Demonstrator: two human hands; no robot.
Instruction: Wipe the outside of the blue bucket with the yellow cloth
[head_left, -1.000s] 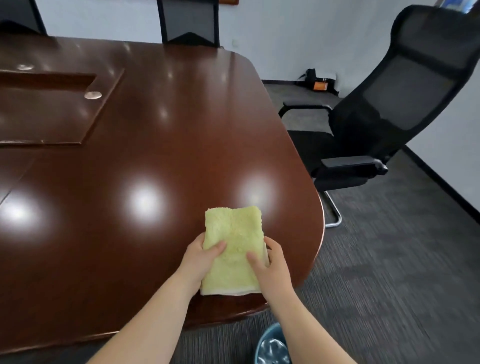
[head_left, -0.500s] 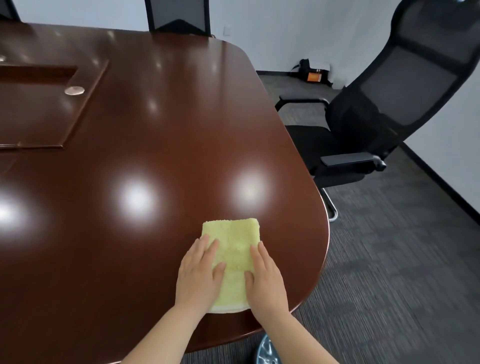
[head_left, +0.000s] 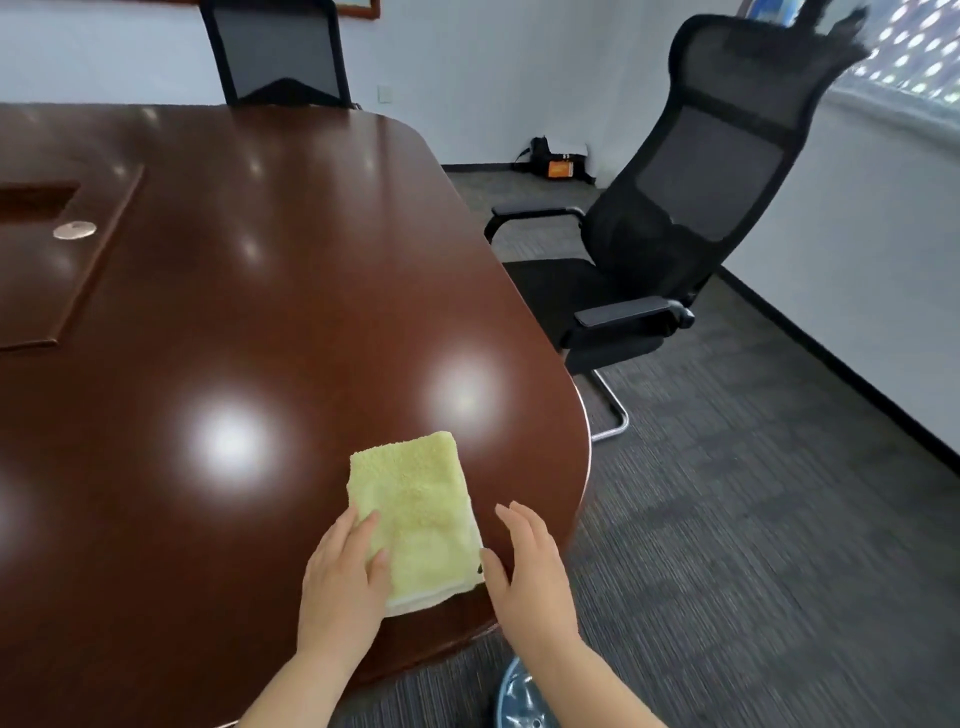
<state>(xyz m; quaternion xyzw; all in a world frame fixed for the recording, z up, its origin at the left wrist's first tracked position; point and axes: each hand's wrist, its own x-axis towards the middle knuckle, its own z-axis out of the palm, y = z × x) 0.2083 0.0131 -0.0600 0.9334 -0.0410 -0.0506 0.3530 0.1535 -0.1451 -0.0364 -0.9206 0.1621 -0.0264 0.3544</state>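
A folded yellow cloth (head_left: 415, 514) lies flat on the dark wooden table (head_left: 260, 312) near its front right corner. My left hand (head_left: 345, 582) rests on the cloth's near left part with straight fingers. My right hand (head_left: 524, 566) hovers just right of the cloth with its fingers spread; only the thumb is close to the cloth's edge. The blue bucket (head_left: 514, 699) stands on the floor under the table's edge, and only a sliver of its rim shows beside my right forearm.
A black mesh office chair (head_left: 670, 223) stands on the grey carpet right of the table. Another chair back (head_left: 278, 52) is at the table's far end. A recessed panel with a round metal cap (head_left: 74, 229) lies at the left.
My right hand has lifted off the cloth and moved to its right side. The left hand stays on the cloth, which has turned slightly.
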